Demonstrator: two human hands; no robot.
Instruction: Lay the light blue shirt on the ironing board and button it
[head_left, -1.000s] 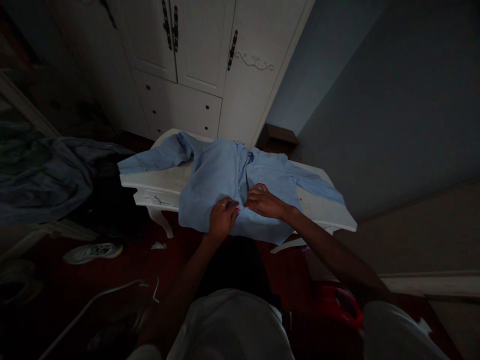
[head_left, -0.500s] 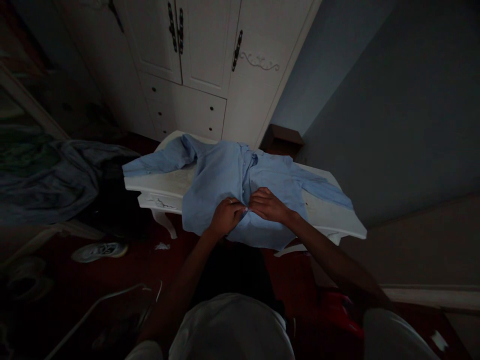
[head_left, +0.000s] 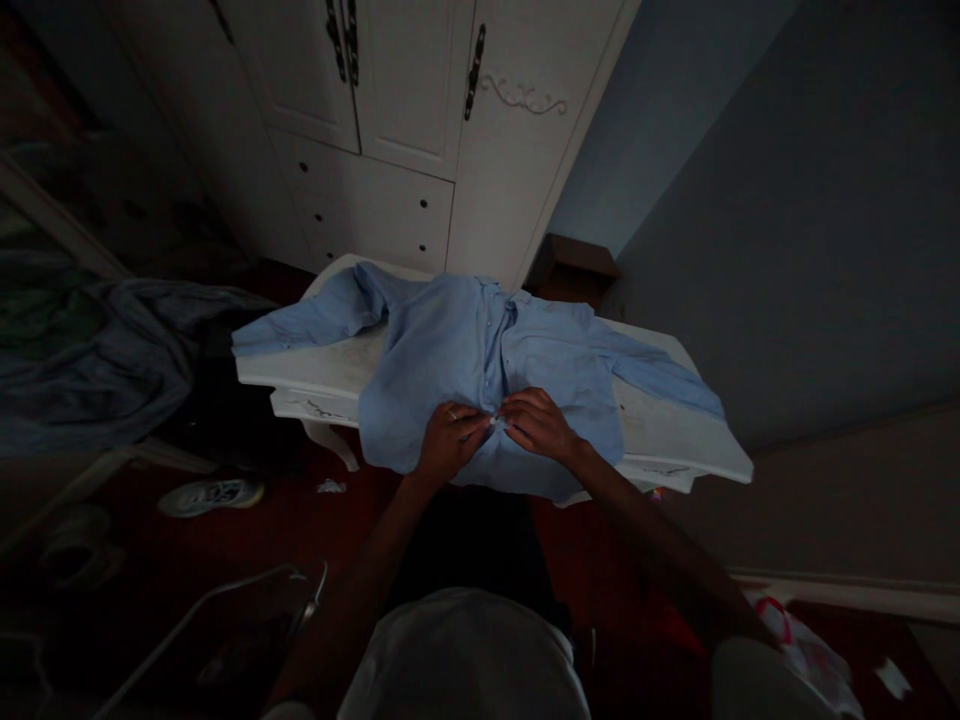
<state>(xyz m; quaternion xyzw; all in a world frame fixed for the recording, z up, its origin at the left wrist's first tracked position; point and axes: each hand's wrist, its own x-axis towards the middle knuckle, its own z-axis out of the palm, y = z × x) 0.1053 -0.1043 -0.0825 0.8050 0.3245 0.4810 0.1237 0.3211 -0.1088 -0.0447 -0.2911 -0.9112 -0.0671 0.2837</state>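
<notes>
A light blue button-up shirt [head_left: 457, 350] lies spread face up on a small white table [head_left: 675, 440], sleeves out to both sides. My left hand [head_left: 444, 442] pinches the shirt's front edge near the hem, fingers closed on the cloth, a ring on one finger. My right hand [head_left: 536, 425] meets it from the right, its fingers also pinched on the shirt's placket. The two hands touch at the button line low on the shirt.
A white wardrobe [head_left: 420, 110] with drawers stands behind the table. A dark blue cloth heap [head_left: 90, 350] lies at the left. A white shoe [head_left: 210, 494] and a wire hanger [head_left: 225, 600] lie on the red floor. A brown box [head_left: 574, 270] sits by the blue wall.
My hands have stayed together on the shirt's button line and shifted slightly toward the hem. The view has moved a little.
</notes>
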